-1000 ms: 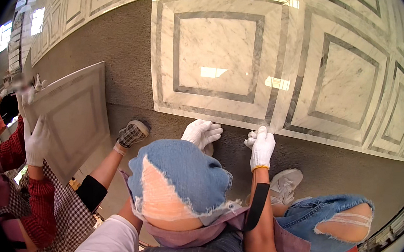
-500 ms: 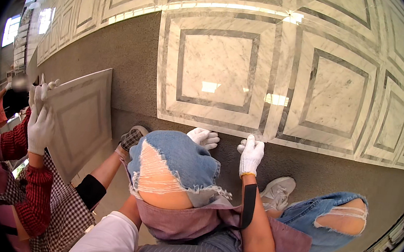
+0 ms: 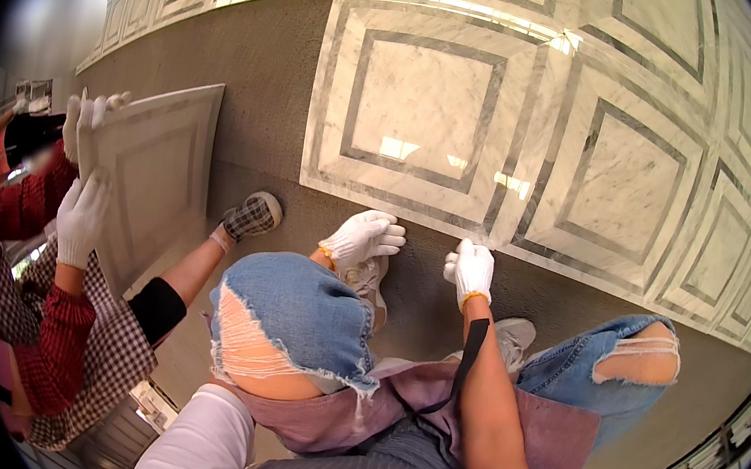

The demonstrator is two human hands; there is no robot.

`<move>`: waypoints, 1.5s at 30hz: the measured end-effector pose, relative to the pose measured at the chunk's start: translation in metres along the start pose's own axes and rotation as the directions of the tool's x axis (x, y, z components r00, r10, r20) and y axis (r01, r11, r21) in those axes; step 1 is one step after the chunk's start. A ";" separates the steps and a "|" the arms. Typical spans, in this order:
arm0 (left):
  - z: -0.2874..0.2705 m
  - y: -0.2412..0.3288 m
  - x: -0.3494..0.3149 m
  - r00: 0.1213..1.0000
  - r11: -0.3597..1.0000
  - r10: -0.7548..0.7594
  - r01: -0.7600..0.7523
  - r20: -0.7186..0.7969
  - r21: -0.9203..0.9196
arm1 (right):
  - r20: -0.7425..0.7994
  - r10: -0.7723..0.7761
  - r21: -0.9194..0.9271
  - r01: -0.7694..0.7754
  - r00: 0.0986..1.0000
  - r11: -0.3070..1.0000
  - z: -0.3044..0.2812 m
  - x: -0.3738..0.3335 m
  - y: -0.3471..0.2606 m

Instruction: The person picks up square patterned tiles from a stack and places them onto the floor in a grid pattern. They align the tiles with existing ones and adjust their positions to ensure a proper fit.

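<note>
Head view, looking down past the person's bent knees in torn blue jeans (image 3: 293, 317). The left hand (image 3: 361, 238), in a white glove, rests on the grey floor bed (image 3: 263, 85) just before the near edge of a laid marble tile (image 3: 420, 111); its fingers are loosely curled, closed on nothing that can be seen. The right hand (image 3: 472, 270), also gloved, lies at the same edge, fingers bent, touching the tile's border; whether it grips anything cannot be told. The laid tile is white with a grey inner frame and lies flat, joined on its right to further tiles (image 3: 618, 187) of the same pattern. At the left, a co-worker in a red checked sleeve (image 3: 62, 339) holds a loose tile (image 3: 148, 174) tilted on edge, one gloved hand (image 3: 82, 217) on its near side, another (image 3: 86, 117) at its top corner. The co-worker's checked shoe (image 3: 252, 215) stands on the grey bed between the loose tile and the left hand.
</note>
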State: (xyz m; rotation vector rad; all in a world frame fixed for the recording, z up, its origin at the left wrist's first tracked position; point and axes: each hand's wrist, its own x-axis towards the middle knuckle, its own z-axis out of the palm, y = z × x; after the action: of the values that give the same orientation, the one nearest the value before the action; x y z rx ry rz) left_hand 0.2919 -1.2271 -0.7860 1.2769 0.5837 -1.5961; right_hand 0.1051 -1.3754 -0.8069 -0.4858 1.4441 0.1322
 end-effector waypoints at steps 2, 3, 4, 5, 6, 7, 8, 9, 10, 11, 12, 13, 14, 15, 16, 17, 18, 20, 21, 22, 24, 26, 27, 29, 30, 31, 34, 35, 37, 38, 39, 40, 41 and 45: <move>0.000 0.004 -0.016 0.999 0.999 0.012 -0.010 -0.053 0.045 | 0.012 -0.054 -0.284 0.055 0.998 0.957 -0.002 -0.003 -0.021; 0.001 0.006 -0.030 0.995 0.999 0.030 -0.027 -0.092 0.033 | -0.029 -0.219 -0.398 0.190 0.975 0.898 -0.007 0.001 -0.030; -0.009 0.001 -0.039 0.994 0.998 0.066 -0.068 -0.086 -0.014 | -0.048 -0.383 -0.507 0.308 0.922 0.805 -0.012 0.006 -0.041; -0.026 -0.010 -0.056 0.988 0.990 0.115 -0.123 -0.107 -0.071 | -0.051 -0.527 -0.654 0.370 0.848 0.660 -0.011 -0.006 -0.071; -0.034 -0.020 -0.066 0.981 0.977 0.159 -0.173 -0.111 -0.123 | -0.039 -0.669 -0.777 0.398 0.742 0.487 -0.011 -0.018 -0.105; -0.011 -0.012 -0.076 0.968 0.985 0.154 -0.167 -0.196 -0.048 | -0.099 -0.666 -0.813 0.326 0.739 0.482 -0.027 -0.010 -0.127; -0.010 -0.023 -0.088 0.961 0.983 0.161 -0.176 -0.223 -0.048 | -0.123 -0.658 -0.838 0.277 0.743 0.470 -0.036 -0.007 -0.147; -0.013 -0.033 -0.097 0.952 0.980 0.175 -0.193 -0.253 -0.045 | -0.095 -0.651 -0.884 0.237 0.753 0.404 -0.041 0.000 -0.159; -0.016 -0.044 -0.110 0.937 0.976 0.191 -0.213 -0.291 -0.044 | -0.060 -0.643 -0.920 0.207 0.764 0.332 -0.042 0.009 -0.169; -0.017 -0.052 -0.115 0.928 0.974 0.201 -0.225 -0.315 -0.040 | -0.070 -0.608 -0.952 0.129 0.791 0.277 -0.050 0.031 -0.173; -0.019 -0.054 -0.112 0.929 0.974 0.195 -0.220 -0.314 -0.047 | -0.096 -0.623 -0.940 0.136 0.776 0.313 -0.059 0.040 -0.169; -0.019 -0.061 -0.123 0.920 0.976 0.181 -0.212 -0.348 -0.054 | -0.091 -0.623 -0.927 0.164 0.777 0.339 -0.057 0.040 -0.165; -0.020 -0.067 -0.133 0.912 0.977 0.165 -0.204 -0.376 -0.065 | -0.087 -0.622 -0.912 0.190 0.778 0.365 -0.056 0.040 -0.162; -0.022 -0.068 -0.141 0.903 0.978 0.153 -0.196 -0.402 -0.070 | -0.110 -0.611 -0.905 0.176 0.784 0.388 -0.055 0.042 -0.164; -0.022 -0.071 -0.148 0.897 0.979 0.136 -0.186 -0.420 -0.080 | -0.094 -0.613 -0.902 0.193 0.785 0.385 -0.057 0.045 -0.163; -0.024 -0.076 -0.155 0.890 0.984 0.098 -0.154 -0.446 -0.091 | -0.079 -0.614 -0.899 0.209 0.785 0.384 -0.063 0.053 -0.161; -0.026 -0.079 -0.159 0.884 0.985 0.068 -0.133 -0.462 -0.110 | -0.074 -0.622 -0.894 0.224 0.780 0.387 -0.067 0.060 -0.162; -0.029 -0.095 -0.170 0.861 0.986 -0.020 -0.067 -0.509 -0.152 | -0.038 -0.617 -0.875 0.272 0.786 0.400 -0.071 0.064 -0.161; -0.031 -0.104 -0.173 0.845 0.983 -0.061 -0.041 -0.531 -0.178 | -0.018 -0.616 -0.873 0.288 0.788 0.394 -0.072 0.061 -0.162; -0.026 -0.111 -0.170 0.842 0.978 -0.105 -0.009 -0.530 -0.207 | -0.014 -0.625 -0.872 0.297 0.780 0.390 -0.075 0.057 -0.165; -0.020 -0.127 -0.172 0.829 0.966 -0.166 0.028 -0.534 -0.257 | -0.019 -0.642 -0.877 0.295 0.767 0.379 -0.079 0.059 -0.161; -0.043 -0.108 -0.172 0.817 0.968 -0.160 0.021 -0.554 -0.249 | 0.007 -0.667 -0.870 0.334 0.745 0.363 -0.074 0.070 -0.160; -0.047 -0.098 -0.176 0.815 0.967 -0.146 -0.003 -0.561 -0.256 | 0.063 -0.678 -0.861 0.384 0.732 0.334 -0.076 0.071 -0.159; -0.051 -0.058 -0.184 0.820 0.969 -0.087 -0.061 -0.565 -0.238 | 0.086 -0.679 -0.860 0.398 0.729 0.318 -0.087 0.069 -0.155; -0.047 -0.029 -0.193 0.821 0.967 -0.006 -0.141 -0.570 -0.213 | 0.094 -0.690 -0.852 0.416 0.718 0.317 -0.088 0.071 -0.161; -0.041 -0.001 -0.209 0.811 0.955 0.101 -0.242 -0.576 -0.174 | 0.072 -0.662 -0.864 0.378 0.746 0.332 -0.092 0.076 -0.163; -0.005 0.053 -0.281 0.622 0.722 0.622 -0.691 -0.476 0.039 | 0.212 -0.459 -0.944 0.303 0.863 0.133 -0.090 0.056 -0.152; 0.000 0.056 -0.297 0.535 0.651 0.736 -0.728 -0.415 0.217 | 0.253 -0.370 -0.962 0.274 0.894 0.003 -0.075 0.021 -0.148; 0.048 0.075 -0.319 0.410 0.517 0.849 -0.522 -0.332 0.678 | 0.242 -0.197 -0.967 0.221 0.950 -0.124 -0.069 -0.017 -0.129; 0.092 0.077 -0.313 0.393 0.522 0.849 -0.514 -0.354 0.681 | 0.209 -0.112 -0.973 0.195 0.972 -0.120 -0.076 -0.013 -0.114; 0.102 0.070 -0.303 0.355 0.340 0.918 -0.471 -0.178 0.814 | 0.190 -0.152 -0.980 0.177 0.970 -0.094 -0.076 -0.012 -0.096; 0.122 0.060 -0.291 0.380 0.216 0.924 -0.431 -0.040 0.876 | 0.164 -0.192 -0.986 0.153 0.968 -0.068 -0.077 -0.014 -0.083; 0.134 0.040 -0.275 0.435 0.105 0.891 -0.472 0.128 0.875 | 0.164 -0.235 -0.986 0.154 0.958 -0.057 -0.072 -0.023 -0.073; 0.179 -0.019 -0.216 0.834 -0.308 0.378 -0.295 0.401 0.905 | 0.069 -0.326 -0.988 0.109 0.943 0.107 -0.071 -0.016 -0.048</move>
State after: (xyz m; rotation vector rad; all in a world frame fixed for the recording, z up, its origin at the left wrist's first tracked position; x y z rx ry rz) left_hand 0.1885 -1.2838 -0.5311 2.2956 -1.4807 -1.2432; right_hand 0.0559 -1.4432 -0.7833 -1.9065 1.2263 0.8975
